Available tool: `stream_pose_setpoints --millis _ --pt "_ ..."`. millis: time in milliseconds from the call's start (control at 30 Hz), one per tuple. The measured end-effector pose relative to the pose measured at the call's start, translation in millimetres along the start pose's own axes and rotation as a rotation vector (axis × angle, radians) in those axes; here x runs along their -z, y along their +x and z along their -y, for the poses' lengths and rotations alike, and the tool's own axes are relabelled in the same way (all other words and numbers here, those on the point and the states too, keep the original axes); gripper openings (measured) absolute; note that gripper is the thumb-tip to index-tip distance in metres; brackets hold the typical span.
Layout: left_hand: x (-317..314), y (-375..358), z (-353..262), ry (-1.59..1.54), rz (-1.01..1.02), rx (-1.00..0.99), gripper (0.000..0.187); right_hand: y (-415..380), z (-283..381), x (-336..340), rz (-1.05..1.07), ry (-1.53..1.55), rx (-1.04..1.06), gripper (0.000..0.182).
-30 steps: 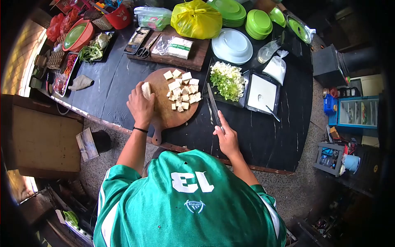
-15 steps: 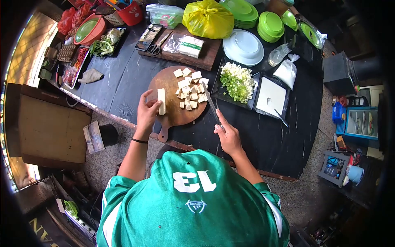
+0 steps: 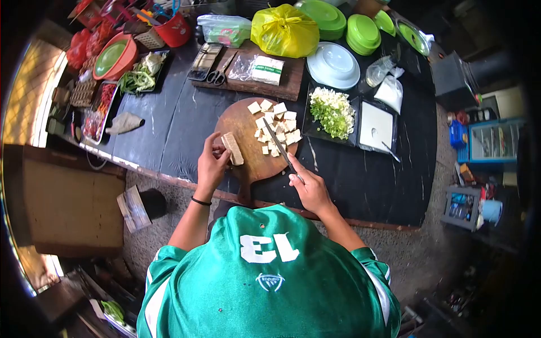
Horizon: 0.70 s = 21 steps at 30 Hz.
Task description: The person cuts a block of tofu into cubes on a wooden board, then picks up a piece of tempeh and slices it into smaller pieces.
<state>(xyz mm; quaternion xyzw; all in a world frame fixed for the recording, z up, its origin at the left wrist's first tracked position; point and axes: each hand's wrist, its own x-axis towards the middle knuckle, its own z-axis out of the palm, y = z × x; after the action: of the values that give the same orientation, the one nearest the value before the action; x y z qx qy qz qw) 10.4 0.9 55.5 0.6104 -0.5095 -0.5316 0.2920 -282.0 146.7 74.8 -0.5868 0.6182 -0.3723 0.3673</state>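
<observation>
My left hand [image 3: 214, 163] pinches the near left side of a pale slab [image 3: 232, 149], which lies tilted on the left part of the round wooden board [image 3: 253, 166]. In my right hand [image 3: 309, 187] is a knife [image 3: 277, 138], gripped by its handle with the index finger stretched along it. The blade points up and left, over a pile of white cubes [image 3: 291, 125] on the board's right half. Fingers of my right hand partly cover the handle.
Right of the board are a black tray of chopped greens [image 3: 332, 115] and a dish of white liquid [image 3: 375, 127] with a spoon. Behind lie a wooden block [image 3: 290, 84], scissors [image 3: 218, 74], a yellow bag [image 3: 284, 31] and white plates [image 3: 333, 65]. A cloth [image 3: 125, 123] sits left.
The slab has turned from upright to slanted, showing a browner face. The knife has moved left, its blade now over the cubes. The whole view has shifted slightly.
</observation>
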Motion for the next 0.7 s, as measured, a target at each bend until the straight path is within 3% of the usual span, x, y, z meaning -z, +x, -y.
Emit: stream_pose_setpoints --millis 33,100,167,233,300,367,433,500,533,633,700 --pt "4.5 -0.9 3.9 0.003 0.029 -0.002 0.061 -2.6 7.4 -9.5 -0.021 -0.006 -0.019 0.064" --pt "13.1 2.1 6.1 0.423 0.009 -0.326 0.066 -1.4 21.5 -29.9 -0.115 0.071 -0.053 0.063" --pt "26.8 6.6 3.3 0.474 0.048 -0.348 0.072 -3.2 29.0 -50.8 -0.141 0.067 -0.084 0.063" --pt "38.7 25.1 4.7 0.585 0.052 -0.627 0.074 -9.0 37.2 -70.3 -0.194 0.088 -0.116 0.063" --pt "47.7 44.2 -7.3 0.546 0.166 -0.655 0.077 -15.5 41.7 -86.3 -0.217 0.053 -0.140 0.063" --pt "49.7 63.4 -21.7 0.765 0.334 -0.857 0.077 -19.1 48.4 -97.0 -0.219 0.044 -0.182 0.064" --pt "49.1 80.5 -26.8 0.832 0.412 -0.877 0.078 -21.4 59.2 -103.2 -0.255 0.036 -0.188 0.064" --pt "51.4 93.7 -28.6 0.987 0.542 -0.970 0.076 -27.9 67.9 -109.0 -0.294 -0.011 -0.239 0.064" --pt "50.6 99.0 -25.8 0.952 0.493 -1.073 0.065 -30.3 68.3 -113.1 -0.311 -0.016 -0.243 0.064" --pt "50.4 108.8 -28.5 0.992 0.587 -1.056 0.051 -36.0 71.6 -131.4 -0.389 -0.007 -0.274 0.064" --pt "51.4 110.6 -25.9 0.958 0.547 -1.131 0.047 -36.8 76.8 -140.9 -0.406 0.008 -0.281 0.064"
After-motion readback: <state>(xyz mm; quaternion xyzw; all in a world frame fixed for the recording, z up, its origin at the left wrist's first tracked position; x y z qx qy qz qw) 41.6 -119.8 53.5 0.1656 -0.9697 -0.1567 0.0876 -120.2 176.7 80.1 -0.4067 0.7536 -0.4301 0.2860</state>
